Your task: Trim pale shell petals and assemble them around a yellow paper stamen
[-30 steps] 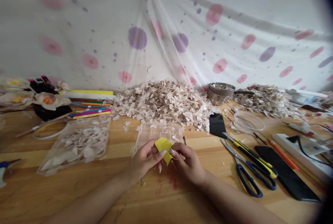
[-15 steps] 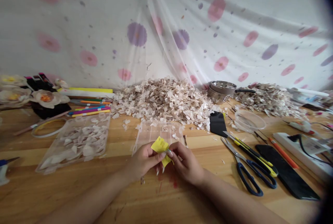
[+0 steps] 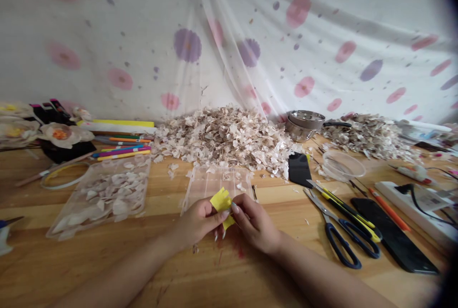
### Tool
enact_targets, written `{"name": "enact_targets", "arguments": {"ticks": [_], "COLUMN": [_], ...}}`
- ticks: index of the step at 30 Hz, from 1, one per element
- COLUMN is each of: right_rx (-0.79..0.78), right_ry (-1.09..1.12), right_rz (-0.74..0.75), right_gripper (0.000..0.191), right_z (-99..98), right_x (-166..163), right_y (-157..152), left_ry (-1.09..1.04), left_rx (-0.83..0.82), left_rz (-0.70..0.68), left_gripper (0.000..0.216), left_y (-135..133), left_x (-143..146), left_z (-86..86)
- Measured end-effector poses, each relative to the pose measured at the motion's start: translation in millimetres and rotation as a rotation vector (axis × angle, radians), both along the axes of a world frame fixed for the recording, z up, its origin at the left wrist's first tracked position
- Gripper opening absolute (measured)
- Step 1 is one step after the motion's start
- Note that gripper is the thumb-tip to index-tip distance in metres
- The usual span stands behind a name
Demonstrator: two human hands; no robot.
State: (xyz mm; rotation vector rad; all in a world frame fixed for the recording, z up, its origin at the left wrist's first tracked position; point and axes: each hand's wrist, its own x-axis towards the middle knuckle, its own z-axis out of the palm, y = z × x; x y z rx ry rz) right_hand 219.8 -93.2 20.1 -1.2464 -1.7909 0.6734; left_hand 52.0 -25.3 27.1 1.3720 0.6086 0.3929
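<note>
Carefully, my hands are working close together over the wooden counter [image 3: 107,265]: my left hand [image 3: 198,222] is pinching a notched yellow piece [image 3: 221,200] between thumb and fingers, and my right hand [image 3: 259,227] is gripping its right edge, thumb against forefinger. It is looking thin, so too hard a pull could be tearing it, I judge; a loose pinch could be dropping it. Navy-handled scissors [image 3: 341,235] are lying rightward. Beyond, a clear divided tray [image 3: 205,185] is sitting before a heap of pale flakes [image 3: 229,138]; a flower-printed sheet [image 3: 143,36] is hanging behind.
</note>
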Motion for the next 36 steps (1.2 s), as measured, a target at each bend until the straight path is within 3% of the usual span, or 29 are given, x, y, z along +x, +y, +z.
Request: {"name": "enact_targets", "arguments": {"ticks": [21,25,31,36], "right_rx": [0.05,0.003,-0.1,-0.098], "right_ry": [-0.295,-0.188,0.207,0.279], "right_rz": [-0.178,-0.161,-0.151,-0.045], "right_gripper": [0.033,0.036,0.041,0.028], "right_z": [6.9,2.2,-5.6,-2.9], "right_x": [-7,-5,2,5], "right_y": [1,2,5,8], "left_ry": [0.018,-0.002,-0.049,-0.078], "left_rx": [-0.004,-0.015,-0.041,-0.054], "left_rz": [-0.065,-0.064,-0.042,-0.064], "left_gripper": [0.036,0.039,0.04,0.042], "left_y": [-5,-3,-3,-1], "left_x": [2,1,-2,-3], "left_z": [4.2,0.7,-8.2,-8.5]}}
